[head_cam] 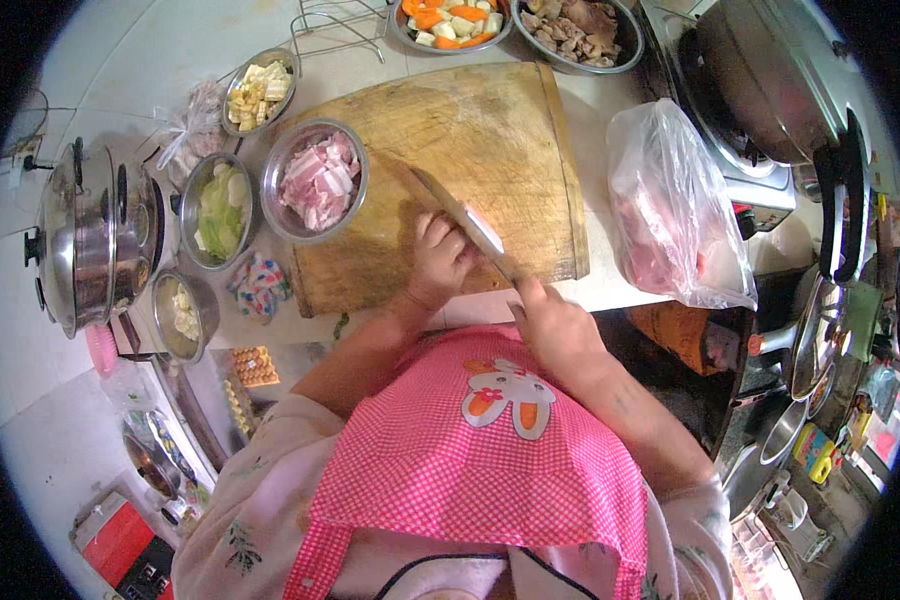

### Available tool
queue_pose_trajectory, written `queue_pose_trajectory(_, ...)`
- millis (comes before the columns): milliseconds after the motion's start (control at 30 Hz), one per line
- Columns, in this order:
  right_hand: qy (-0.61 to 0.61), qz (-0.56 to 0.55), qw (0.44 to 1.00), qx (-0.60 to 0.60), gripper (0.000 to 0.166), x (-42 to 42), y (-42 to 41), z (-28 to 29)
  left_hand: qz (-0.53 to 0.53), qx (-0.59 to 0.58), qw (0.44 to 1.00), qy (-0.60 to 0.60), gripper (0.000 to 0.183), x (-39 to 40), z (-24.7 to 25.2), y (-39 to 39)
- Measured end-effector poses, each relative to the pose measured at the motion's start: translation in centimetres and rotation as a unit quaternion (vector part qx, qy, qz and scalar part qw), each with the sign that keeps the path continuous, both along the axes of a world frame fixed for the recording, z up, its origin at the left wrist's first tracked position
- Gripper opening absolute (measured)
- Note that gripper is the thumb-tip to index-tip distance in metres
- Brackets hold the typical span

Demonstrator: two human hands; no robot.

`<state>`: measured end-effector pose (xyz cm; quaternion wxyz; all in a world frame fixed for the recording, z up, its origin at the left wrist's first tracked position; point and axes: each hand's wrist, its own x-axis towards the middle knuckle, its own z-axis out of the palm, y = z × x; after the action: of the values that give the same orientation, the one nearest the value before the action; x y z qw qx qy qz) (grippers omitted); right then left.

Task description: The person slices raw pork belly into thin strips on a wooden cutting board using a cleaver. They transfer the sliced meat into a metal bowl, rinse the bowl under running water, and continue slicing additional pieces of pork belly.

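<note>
My right hand [559, 326] grips the handle of a kitchen knife [471, 223], whose blade slants up and left over a worn wooden cutting board [487, 127]. Close beside the blade, on its left, my left hand [439, 259] has its fingers curled over the board's near part. Whether those fingers hold anything is hidden. A metal bowl of sliced raw meat [319, 184] stands at the board's left edge, near the left hand. To the right of the board sits a clear plastic bag of raw meat [664, 232].
Left of the board stand metal bowls of cut green vegetable [221, 210], pale yellow pieces [259, 94] and whitish pieces [186, 311], plus a steamer pot [94, 232]. Behind it are bowls of carrot chunks [454, 22] and brown meat pieces [581, 34]. A pressure cooker [769, 75] occupies the stove at right.
</note>
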<state>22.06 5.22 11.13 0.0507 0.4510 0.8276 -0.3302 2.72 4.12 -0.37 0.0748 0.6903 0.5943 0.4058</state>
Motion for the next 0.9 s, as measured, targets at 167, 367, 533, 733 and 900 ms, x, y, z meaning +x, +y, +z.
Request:
queue_pose_trajectory(167, -0.015, 0.014, 0.999, -0.046, 0.03, 0.8, 0.9, 0.8, 0.016, 0.028, 0.999, 0.001, 0.027, -0.4, -0.6, 0.1)
queue_pose_trajectory(367, -0.001, 0.028, 0.998, 0.049, 0.021, -0.3, 1.1, -0.3, 0.024, 0.039, 0.999, 0.012, 0.026, 0.1, 0.7, 0.2)
queue_pose_trajectory(533, -0.001, 0.038, 0.997, 0.066, 0.021, -1.2, 1.3, -2.3, 0.016, 0.032, 0.999, 0.002, 0.023, -0.2, 0.4, 0.3)
queue_pose_trajectory(733, -0.034, 0.01, 0.997, -0.068, 0.031, -0.3, 2.0, -0.1, 0.029, 0.059, 0.998, 0.006, 0.018, -0.4, -0.2, 0.4)
queue_pose_trajectory(900, -0.011, 0.023, 0.997, -0.072, 0.029, -3.6, 4.6, -2.4, 0.021, 0.045, 0.999, 0.001, 0.019, -0.1, 0.3, 0.4)
